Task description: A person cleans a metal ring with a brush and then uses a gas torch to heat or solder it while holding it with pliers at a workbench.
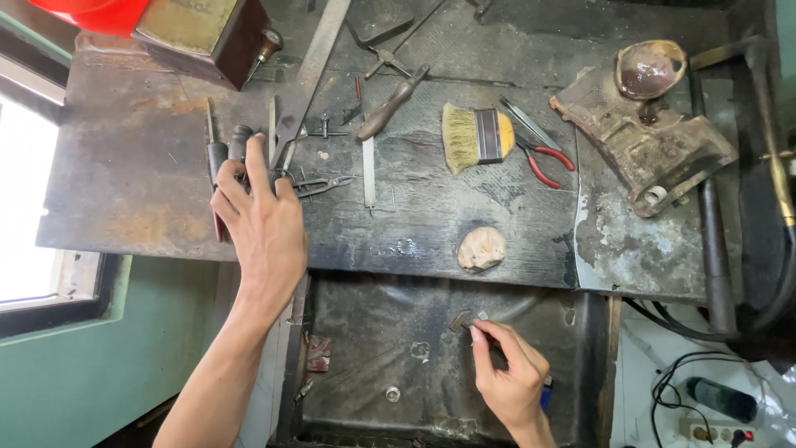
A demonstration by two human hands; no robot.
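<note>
My left hand reaches over the dark metal workbench and its fingers rest on a cluster of dark-handled tools beside small metal pliers; whether it grips one I cannot tell. My right hand is lower, over the black tray below the bench edge, pinching a small metal piece between thumb and fingertips.
On the bench lie a yellow-bristled brush, red-handled pliers, a flat file, a wooden-handled tool, a rounded wooden lump, and a rusty cast metal part. Cables and a power strip lie at the lower right.
</note>
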